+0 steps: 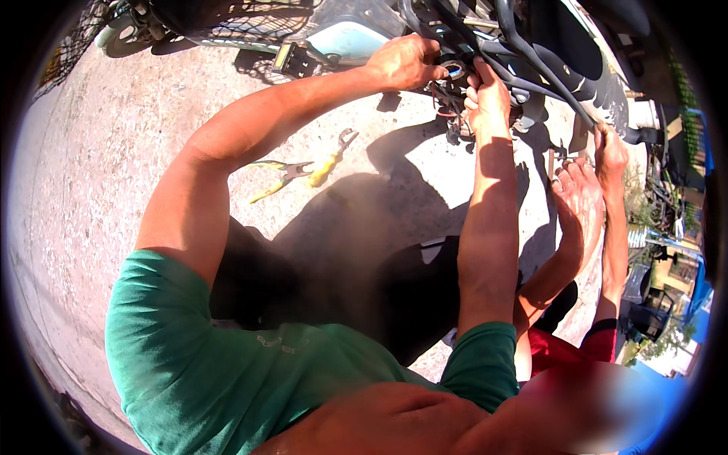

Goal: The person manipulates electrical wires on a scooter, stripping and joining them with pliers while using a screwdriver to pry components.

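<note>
My left hand is closed, its thumb and fingertips at a small round blue-and-grey piece among dark wires. Facing it, my right hand is closed too, with its index finger bent up against the dark parts beneath the black tubes of a bike-like vehicle. What its fingers pinch is hidden. Thin loose wires hang below both hands. On the ground nearer me lie pliers with yellow handles and a second yellow-handled tool with open metal jaws.
To my right, a co-worker's two hands reach to the vehicle's lower end, beside a red sleeve. A black pedal and a wire basket are at the far left. Sunlit concrete spreads leftward.
</note>
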The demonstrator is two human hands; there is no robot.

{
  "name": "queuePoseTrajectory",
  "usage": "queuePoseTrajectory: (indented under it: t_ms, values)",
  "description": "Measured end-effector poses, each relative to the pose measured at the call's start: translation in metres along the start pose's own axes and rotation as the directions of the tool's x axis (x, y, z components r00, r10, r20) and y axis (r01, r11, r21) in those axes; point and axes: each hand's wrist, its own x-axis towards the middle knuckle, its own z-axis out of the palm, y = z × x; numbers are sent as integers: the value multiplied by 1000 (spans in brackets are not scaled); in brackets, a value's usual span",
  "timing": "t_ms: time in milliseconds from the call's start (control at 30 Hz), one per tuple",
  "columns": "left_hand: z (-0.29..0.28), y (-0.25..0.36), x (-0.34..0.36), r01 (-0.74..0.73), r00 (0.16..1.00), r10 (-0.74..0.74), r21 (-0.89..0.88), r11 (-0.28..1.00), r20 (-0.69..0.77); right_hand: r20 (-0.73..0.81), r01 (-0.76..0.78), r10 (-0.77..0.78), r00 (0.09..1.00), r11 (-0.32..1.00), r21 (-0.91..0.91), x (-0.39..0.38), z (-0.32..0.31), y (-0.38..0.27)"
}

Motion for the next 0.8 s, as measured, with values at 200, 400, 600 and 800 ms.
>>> queuePoseTrajectory:
  t_ms: [200, 400, 600, 800]
  values:
    - [-25, 24, -13, 12, 1000, -10, 99, 995, -14, -31, 78, -78, 996, 997, -12, 8, 3, 7]
    - [-47, 38, -20, 13, 999, -8, 173, 985, -33, -17, 36, -35, 999, 999, 37, 13, 8, 10]
    - [-42, 30, -19, -59, 996, 68, 157, 986, -54, 76, -151, 136, 988, 955, 257, 25, 9, 13]
    - [-43, 26, -22, -124, 990, 135, 209, 970, -35, 193, -230, 171, 966, 910, 345, 20, 3, 9]
